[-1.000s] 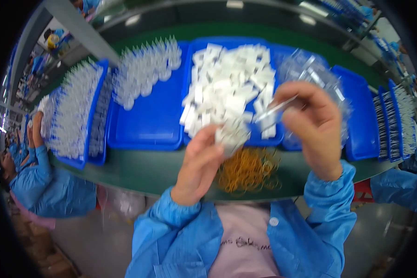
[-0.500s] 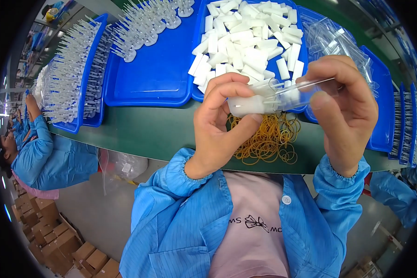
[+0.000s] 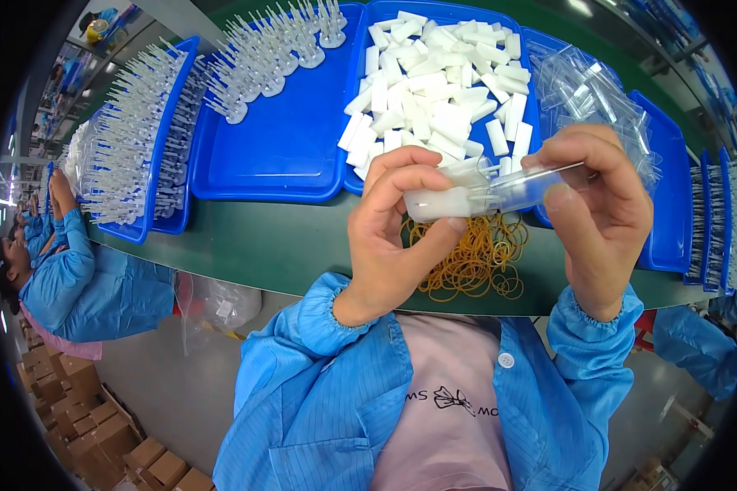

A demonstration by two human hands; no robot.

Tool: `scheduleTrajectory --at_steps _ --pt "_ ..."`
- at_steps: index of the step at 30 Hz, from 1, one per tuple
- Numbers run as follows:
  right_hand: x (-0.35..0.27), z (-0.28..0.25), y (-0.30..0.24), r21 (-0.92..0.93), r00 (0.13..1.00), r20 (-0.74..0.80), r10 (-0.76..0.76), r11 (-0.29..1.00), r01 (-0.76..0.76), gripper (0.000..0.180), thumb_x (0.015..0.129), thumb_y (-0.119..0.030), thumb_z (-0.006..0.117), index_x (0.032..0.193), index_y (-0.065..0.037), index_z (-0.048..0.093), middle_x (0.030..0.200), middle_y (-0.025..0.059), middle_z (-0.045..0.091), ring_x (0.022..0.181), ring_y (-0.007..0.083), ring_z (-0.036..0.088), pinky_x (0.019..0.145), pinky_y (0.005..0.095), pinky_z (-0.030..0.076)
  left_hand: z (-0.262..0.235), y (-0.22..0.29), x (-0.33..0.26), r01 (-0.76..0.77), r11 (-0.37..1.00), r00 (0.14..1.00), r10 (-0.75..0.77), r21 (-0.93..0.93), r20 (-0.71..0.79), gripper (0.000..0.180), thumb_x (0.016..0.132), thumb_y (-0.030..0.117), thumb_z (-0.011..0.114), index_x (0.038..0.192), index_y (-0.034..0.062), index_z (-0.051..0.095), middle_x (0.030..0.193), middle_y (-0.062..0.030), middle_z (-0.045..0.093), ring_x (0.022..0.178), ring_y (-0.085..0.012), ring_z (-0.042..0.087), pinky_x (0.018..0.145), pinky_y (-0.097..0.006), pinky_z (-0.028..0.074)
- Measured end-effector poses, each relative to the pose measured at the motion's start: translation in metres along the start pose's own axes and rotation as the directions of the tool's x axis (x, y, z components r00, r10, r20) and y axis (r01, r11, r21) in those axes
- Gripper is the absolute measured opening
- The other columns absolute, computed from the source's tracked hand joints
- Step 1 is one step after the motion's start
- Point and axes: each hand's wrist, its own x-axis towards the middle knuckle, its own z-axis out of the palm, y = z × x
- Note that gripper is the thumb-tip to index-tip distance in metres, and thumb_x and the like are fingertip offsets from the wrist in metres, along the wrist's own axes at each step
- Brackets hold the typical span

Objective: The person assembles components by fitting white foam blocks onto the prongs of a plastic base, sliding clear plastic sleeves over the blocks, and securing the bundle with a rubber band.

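In front of my chest, my left hand (image 3: pixel 382 245) pinches a white plastic piece (image 3: pixel 438 204) between thumb and fingers. Thin pale prongs stick out of its right side. My right hand (image 3: pixel 606 213) grips a clear plastic sleeve (image 3: pixel 528 190) by its far right end, thumb below and fingers above. The sleeve's left end meets the prongs and seems to lie around their tips; glare hides how deep they sit. Just under both hands, a loose heap of yellow-brown rubber bands (image 3: pixel 475 266) rests on the green table (image 3: pixel 287 254).
Beyond my hands stands a blue tray (image 3: pixel 360 106) of white blocks (image 3: pixel 434 82). Right of it are clear sleeves (image 3: pixel 590 90) in another blue tray (image 3: pixel 667 221). White pronged pieces (image 3: pixel 291 41) stand in the left trays. A co-worker (image 3: pixel 65 270) in blue is at far left.
My right hand has come slightly left, toward the left hand, with the sleeve. Both hands keep their holds. The whole view has tilted a little, so the trays appear lower.
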Motion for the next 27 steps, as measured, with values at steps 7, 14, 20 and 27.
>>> scheduleTrajectory --at_steps 7,14,20,27 --pt "-0.003 0.000 -0.001 0.076 1.000 0.003 -0.025 0.997 0.025 0.031 0.073 0.011 0.058 0.104 0.007 0.058 0.106 0.0122 0.054 0.096 0.0160 0.056 0.088 0.0279 0.044 0.000 0.005 0.000 0.110 0.982 0.994 -0.104 -0.155 0.044 0.034 0.071 -0.008 0.061 0.103 0.0024 0.054 0.121 -0.0082 0.041 0.104 -0.0144 0.051 0.089 -0.028 0.042" --pt "-0.001 0.001 -0.001 -0.219 0.998 -0.022 -0.058 0.974 0.052 0.019 0.072 -0.003 0.072 0.089 0.000 0.066 0.080 0.0057 0.060 0.070 0.0117 0.053 0.062 0.0243 0.043 -0.001 0.004 0.003 0.042 0.997 0.999 -0.041 -0.062 0.012 0.033 0.069 -0.007 0.063 0.100 0.0034 0.056 0.119 -0.0085 0.043 0.104 -0.0149 0.050 0.088 -0.028 0.041" --pt "0.004 0.001 0.003 -0.291 0.997 -0.030 -0.078 0.954 0.066 0.013 0.074 -0.009 0.072 0.083 -0.001 0.066 0.073 0.0053 0.059 0.064 0.0117 0.052 0.058 0.0237 0.042 -0.002 0.008 0.006 -0.149 0.940 0.985 0.170 0.308 -0.040 0.031 0.065 -0.003 0.069 0.092 0.0068 0.060 0.115 -0.0094 0.047 0.101 -0.0188 0.051 0.084 -0.028 0.042" --pt "0.004 0.004 0.009 -0.060 0.993 -0.061 0.100 0.993 -0.104 0.011 0.077 -0.011 0.070 0.081 -0.001 0.065 0.071 0.0039 0.057 0.064 0.0103 0.052 0.057 0.0231 0.041 0.003 0.011 0.007 -0.249 0.836 0.956 0.294 0.489 -0.016 0.031 0.063 -0.001 0.073 0.090 0.0083 0.063 0.112 -0.0103 0.049 0.097 -0.0204 0.053 0.080 -0.030 0.044"
